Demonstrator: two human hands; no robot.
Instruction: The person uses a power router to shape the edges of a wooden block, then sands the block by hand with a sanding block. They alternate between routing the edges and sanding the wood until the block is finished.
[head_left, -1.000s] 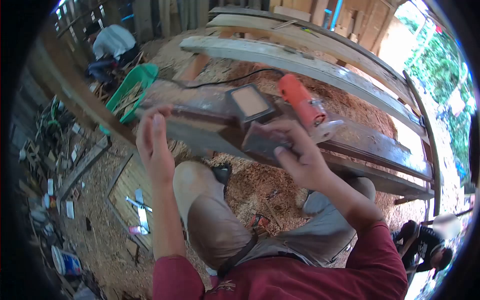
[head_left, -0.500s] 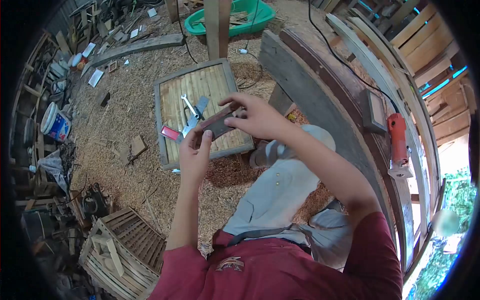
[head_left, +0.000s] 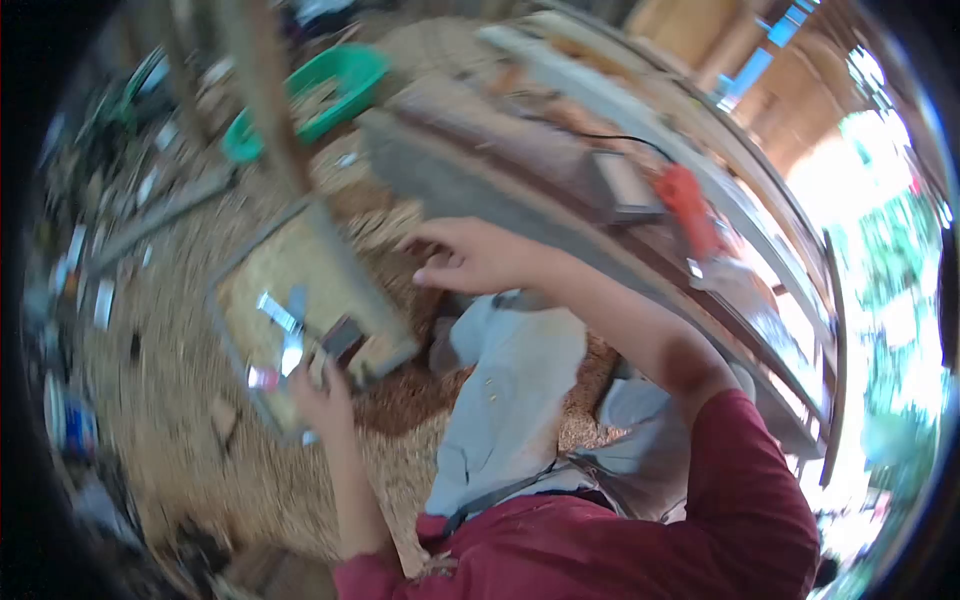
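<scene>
My left hand (head_left: pixel 325 397) is over the near edge of a small framed table (head_left: pixel 365 275). Its thumb and fingers are at one end of a dark, flat rectangular piece (head_left: pixel 343 340) and appear to grip it; blur hides the exact contact. My right hand (head_left: pixel 480 252) is apart from the piece, above the table's right side, its fingers loosely curled and the thumb apart, with nothing between them. On the tabletop lie a shiny wrench (head_left: pixel 276 311), a grey metal strip (head_left: pixel 298 300) and a red-and-white item (head_left: pixel 263 378).
On the bench boards (head_left: pixel 450 190) to the right rest an orange power tool (head_left: pixel 690 210) with a black cord and a framed rectangular block (head_left: pixel 627 185). A green basin (head_left: pixel 340 95) stands behind a wooden post (head_left: pixel 265 100). Wood shavings cover the floor (head_left: pixel 170 370).
My right hand has let go of the dark piece and moved away to the right. The piece stays by my left hand. The camera view has swung rightward and blurred.
</scene>
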